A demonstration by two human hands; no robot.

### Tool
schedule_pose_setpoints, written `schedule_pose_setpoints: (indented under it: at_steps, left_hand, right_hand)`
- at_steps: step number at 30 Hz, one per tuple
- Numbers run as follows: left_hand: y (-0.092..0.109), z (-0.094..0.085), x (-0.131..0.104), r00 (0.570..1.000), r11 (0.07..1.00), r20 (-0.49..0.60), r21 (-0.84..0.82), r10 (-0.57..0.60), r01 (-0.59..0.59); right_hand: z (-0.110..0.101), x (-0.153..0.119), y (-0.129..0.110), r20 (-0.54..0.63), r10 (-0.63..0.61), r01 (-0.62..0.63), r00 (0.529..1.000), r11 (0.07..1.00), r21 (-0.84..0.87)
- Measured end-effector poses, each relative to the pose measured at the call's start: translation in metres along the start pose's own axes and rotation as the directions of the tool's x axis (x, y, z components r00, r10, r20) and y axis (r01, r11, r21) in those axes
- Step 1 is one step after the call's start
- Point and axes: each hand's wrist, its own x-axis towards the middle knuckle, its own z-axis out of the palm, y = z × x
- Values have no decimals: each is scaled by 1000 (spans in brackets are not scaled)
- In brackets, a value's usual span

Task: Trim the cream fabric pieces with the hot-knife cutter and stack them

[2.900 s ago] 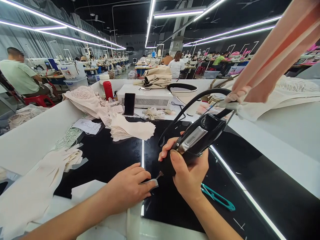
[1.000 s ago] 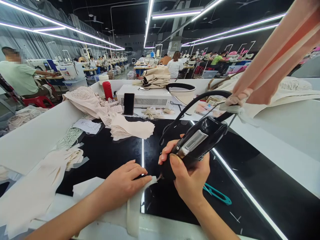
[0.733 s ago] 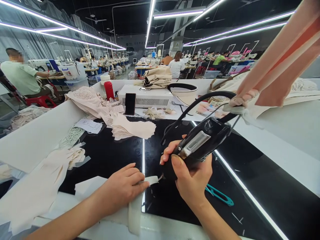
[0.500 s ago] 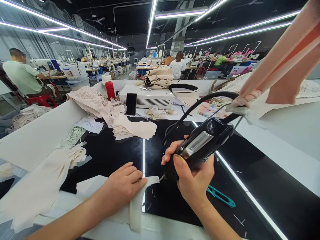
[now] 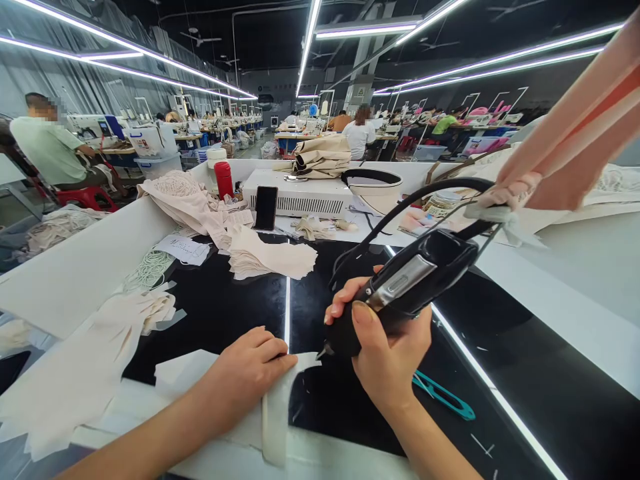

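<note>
My right hand [image 5: 383, 340] is wrapped round a black corded hand-held power tool [image 5: 415, 273] with a silver plate on its side. The tool slants down to the left, and its thin metal tip is at the end of a curved off-white fabric strip [image 5: 277, 427]. Whether the tip touches the strip I cannot tell. My left hand [image 5: 250, 370] lies palm down on the strip, fingers stretched out, pressing it to the worktop edge. White flat pieces [image 5: 183, 373] lie under and beside my left wrist. A pink cloth band [image 5: 555, 147] hangs from above, tied at the tool's cord end.
A teal slotted tool [image 5: 445, 395] lies on the glossy black worktop [image 5: 500, 347] to the right. Stacked cream fabric pieces [image 5: 273, 253], a phone [image 5: 266, 207], a red bottle [image 5: 223, 180] and a white vented box [image 5: 300, 193] stand farther back. More cloth [image 5: 95, 360] lies left.
The view has shifted slightly. The power tool has tilted a little, its cord end moving right and down, while its tip stays by the strip's end. My left hand keeps its place.
</note>
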Motion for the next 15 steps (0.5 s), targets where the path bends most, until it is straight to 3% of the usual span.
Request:
schedule_pose_setpoints:
  at_steps: [15]
  left_hand:
    - [0,3,1,997,999,-77,28,23,-21]
  right_hand:
    - [17,0,9,36,3,-3,999,1000,3]
